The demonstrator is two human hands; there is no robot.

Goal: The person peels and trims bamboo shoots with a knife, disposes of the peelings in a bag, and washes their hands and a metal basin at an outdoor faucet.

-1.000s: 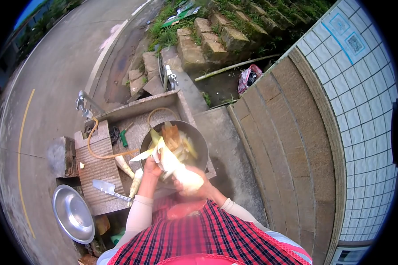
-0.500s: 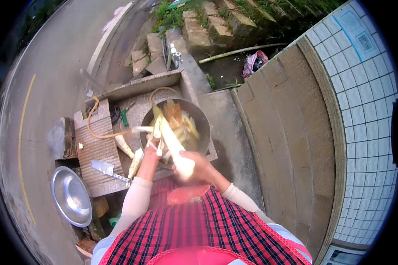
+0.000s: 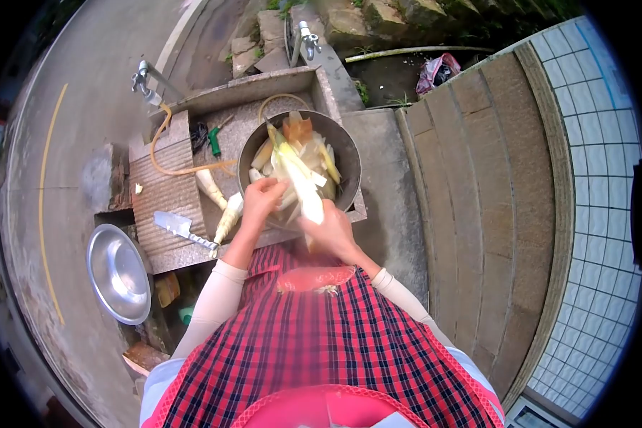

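A pale bamboo shoot (image 3: 303,187) slants over a round dark pot (image 3: 359,160), its yellow-green tip pointing away from me. My right hand (image 3: 329,230) is wrapped round its thick lower end. Beside the shoot's left side is my left hand (image 3: 264,198), fingers curled in a pinch; what lies between them is too small to name. Inside the pot are several pale pieces and a brown piece (image 3: 297,130) in water. Two more shoots, one whitish (image 3: 210,187) and one ringed (image 3: 228,218), lie left of the pot.
A cleaver (image 3: 172,223) rests on the ribbed slab (image 3: 146,196), beneath an orange hose (image 3: 165,169) from a tap (image 3: 144,84). A green-handled tool (image 3: 215,141) lies in the stone sink (image 3: 242,87). A metal basin (image 3: 118,274) stands left; another tap (image 3: 309,44) is behind.
The shoot has moved forward over the pot and slightly right, with my right hand on it. My left hand has drawn back from the strips near its tip. The view has shifted.
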